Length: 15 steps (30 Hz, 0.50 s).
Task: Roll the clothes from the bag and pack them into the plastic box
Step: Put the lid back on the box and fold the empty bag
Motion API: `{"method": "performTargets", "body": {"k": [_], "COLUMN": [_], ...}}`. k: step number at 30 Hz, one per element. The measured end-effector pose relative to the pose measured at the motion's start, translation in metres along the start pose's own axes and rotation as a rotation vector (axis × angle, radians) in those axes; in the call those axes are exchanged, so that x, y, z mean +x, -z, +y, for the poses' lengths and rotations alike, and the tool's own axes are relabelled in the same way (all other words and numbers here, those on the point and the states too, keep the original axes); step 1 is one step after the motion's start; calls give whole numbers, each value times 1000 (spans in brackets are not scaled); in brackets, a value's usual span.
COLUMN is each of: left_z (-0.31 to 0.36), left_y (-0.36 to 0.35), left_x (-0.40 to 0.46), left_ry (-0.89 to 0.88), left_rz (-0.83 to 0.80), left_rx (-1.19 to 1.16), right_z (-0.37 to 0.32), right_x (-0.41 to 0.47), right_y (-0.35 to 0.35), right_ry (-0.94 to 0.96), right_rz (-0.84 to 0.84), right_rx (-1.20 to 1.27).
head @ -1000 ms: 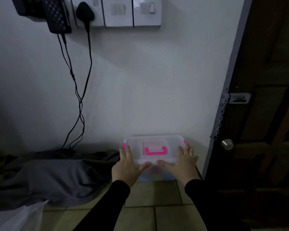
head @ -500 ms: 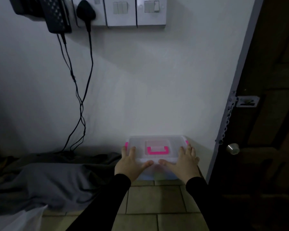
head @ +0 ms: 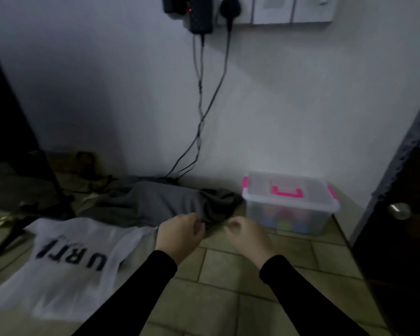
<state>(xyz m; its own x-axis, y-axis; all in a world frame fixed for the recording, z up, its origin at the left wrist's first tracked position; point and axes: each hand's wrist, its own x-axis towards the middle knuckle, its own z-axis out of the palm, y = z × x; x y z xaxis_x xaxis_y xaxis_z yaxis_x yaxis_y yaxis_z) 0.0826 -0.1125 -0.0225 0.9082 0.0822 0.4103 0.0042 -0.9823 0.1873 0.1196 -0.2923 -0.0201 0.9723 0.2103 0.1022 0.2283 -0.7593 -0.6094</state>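
A clear plastic box (head: pixel 289 209) with a pink handle and pink latches stands on the tiled floor against the wall, lid on, with coloured shapes showing dimly through its side. A white plastic bag (head: pixel 66 265) with dark letters lies flat on the floor at the left. Dark grey cloth (head: pixel 160 202) lies heaped between bag and box. My left hand (head: pixel 180 235) hovers by the cloth's near edge, fingers loosely curled, holding nothing. My right hand (head: pixel 247 235) hangs beside it, left of the box, fingers also loosely curled and empty.
Black cables (head: pixel 201 105) hang from wall sockets down to the floor behind the cloth. A dark wooden door with a round knob (head: pixel 398 210) stands at the right. Dark stand legs (head: pixel 15 229) rest on the floor at the left.
Both hands have left the lid of the box and moved left toward the grey cloth. My view has swung left, bringing the white bag into sight.
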Motion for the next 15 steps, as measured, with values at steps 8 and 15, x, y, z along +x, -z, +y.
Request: {"method": "performTargets", "body": {"k": [8, 15], "left_z": [-122, -207], "left_y": [61, 88], "left_x": [-90, -130], "left_ry": [222, 815], "left_rz": [143, -40], "left_rx": [27, 130], "right_z": [-108, -172], "right_x": [-50, -73], "right_y": [-100, -154], "right_ry": [12, -109], "right_rz": [-343, -484], "right_rx": [230, 334]}}
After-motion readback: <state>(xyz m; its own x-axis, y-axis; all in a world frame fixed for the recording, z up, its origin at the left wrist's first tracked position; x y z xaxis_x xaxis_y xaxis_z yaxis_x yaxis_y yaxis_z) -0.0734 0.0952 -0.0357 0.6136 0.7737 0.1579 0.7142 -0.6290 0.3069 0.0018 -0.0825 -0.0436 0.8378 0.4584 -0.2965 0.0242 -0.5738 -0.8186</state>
